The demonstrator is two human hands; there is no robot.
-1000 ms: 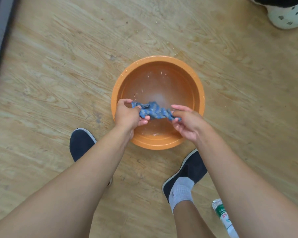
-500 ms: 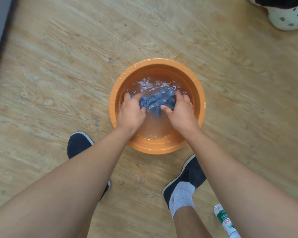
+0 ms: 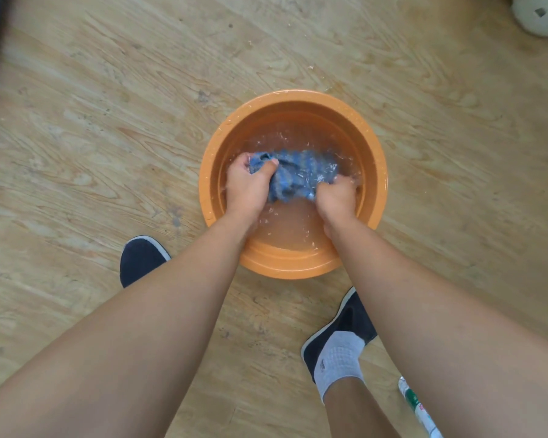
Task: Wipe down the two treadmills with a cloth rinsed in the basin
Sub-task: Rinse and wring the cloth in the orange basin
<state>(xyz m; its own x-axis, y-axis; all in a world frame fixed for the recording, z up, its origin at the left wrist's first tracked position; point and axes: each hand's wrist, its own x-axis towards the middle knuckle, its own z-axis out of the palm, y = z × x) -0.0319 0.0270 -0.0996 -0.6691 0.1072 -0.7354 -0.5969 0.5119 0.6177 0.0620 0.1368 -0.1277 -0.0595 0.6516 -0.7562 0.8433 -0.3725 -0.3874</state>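
Down in the orange basin (image 3: 374, 172), both hands, left hand (image 3: 247, 186) and right hand (image 3: 336, 196), are gripping the bunched, soaked blue cloth (image 3: 293, 175) underwater.

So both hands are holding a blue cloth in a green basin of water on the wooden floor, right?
Not quite: the head view shows the basin is orange, not green. The rest holds: the left hand and right hand both grip the blue cloth in the water, on the wooden floor.
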